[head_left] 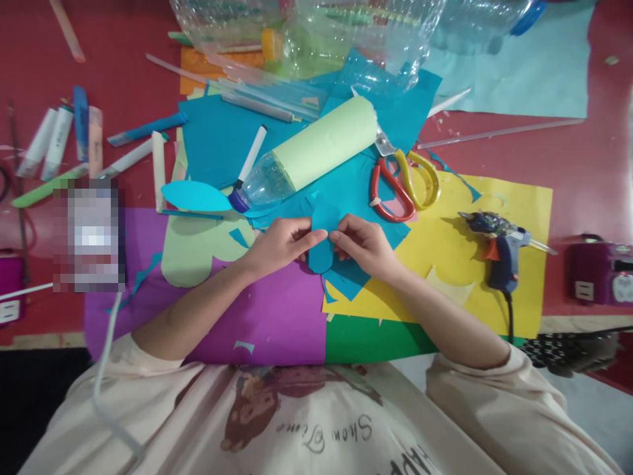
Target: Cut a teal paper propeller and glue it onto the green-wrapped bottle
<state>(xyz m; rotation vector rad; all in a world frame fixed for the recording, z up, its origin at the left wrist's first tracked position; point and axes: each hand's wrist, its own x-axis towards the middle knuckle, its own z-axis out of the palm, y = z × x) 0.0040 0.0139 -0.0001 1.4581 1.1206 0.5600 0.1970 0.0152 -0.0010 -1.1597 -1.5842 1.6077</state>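
A blue paper strip with a rounded lower end [322, 245] is pinched between both hands. My left hand [289, 243] is closed on its left edge, the thumb on the front. On the right edge my right hand [363, 243] pinches the same strip, its thumb near the left thumb. Just beyond lies a plastic bottle wrapped in pale green paper [326, 142], its purple cap [238, 200] towards the left. A bright blue leaf-shaped paper [195, 196] sits beside the cap. Scissors with red and yellow handles [395, 181] lie right of the bottle.
A glue gun [504, 254] rests on yellow paper [529, 198] at the right. Markers [59, 142] and a phone-like device [95, 234] with a cable are at the left. Clear plastic bottles [341, 39] stand across the back. Purple paper [277, 323] lies under my left forearm.
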